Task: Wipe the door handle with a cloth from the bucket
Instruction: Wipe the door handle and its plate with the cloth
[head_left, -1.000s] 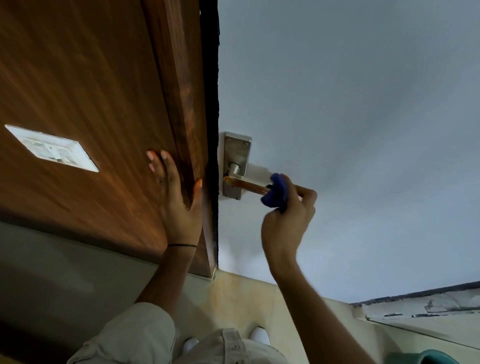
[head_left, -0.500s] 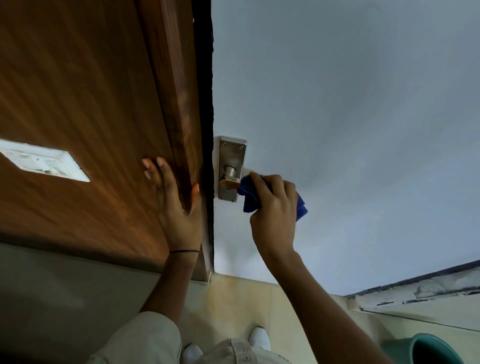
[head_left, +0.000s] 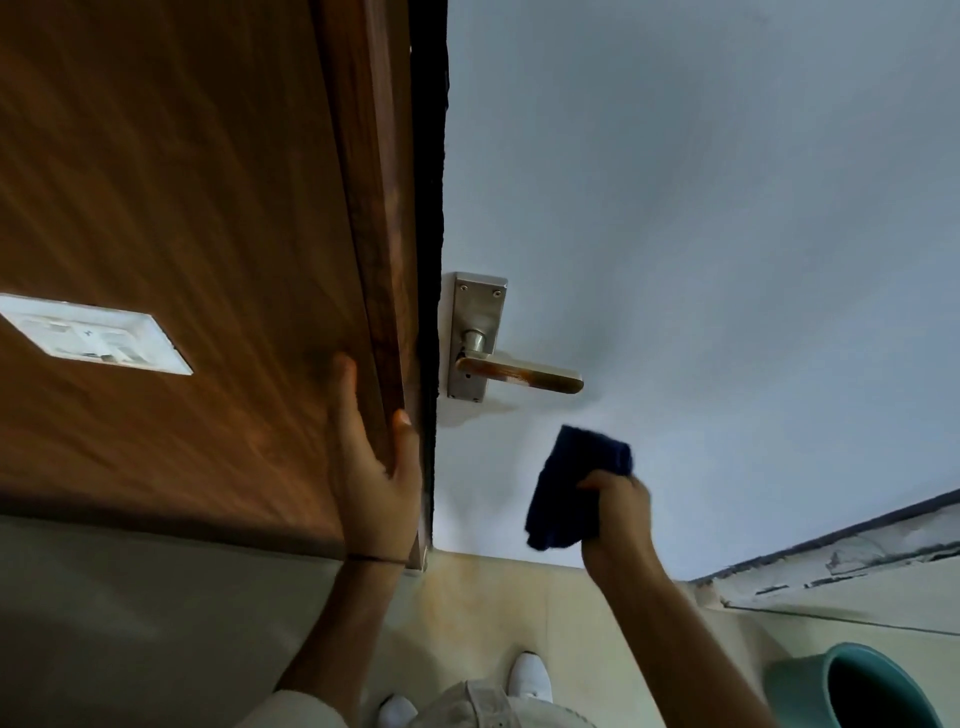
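While the right hand (head_left: 618, 514) is closed around a dark blue cloth (head_left: 574, 491), the cloth bunches out up and to the left of the fist, clear of the door handle (head_left: 519, 375). Head view: handle sits above and slightly left of the right hand, not touching cloth or fingers. It is a metal lever, brownish along its length, pointing right from a steel backplate (head_left: 475, 335) screwed to the pale door (head_left: 701, 234). Left hand (head_left: 376, 467) is open, fingers spread flat on the brown wooden panel (head_left: 182, 234), thumb hooked round the panel's edge; a thin dark band on that wrist. Handle is just right of and a little above the left thumb, across the dark gap at the edge. White switch plate (head_left: 98, 335) is set in the wood well left of the left hand. Teal bucket (head_left: 857, 686) stands on the floor (head_left: 519, 608) down and right of the right forearm, only partly in frame, inside dark. White shoes (head_left: 530, 675) and light trousers show below both arms at the bottom edge. Worn, peeling strip runs along the base of the door, right of the right hand.
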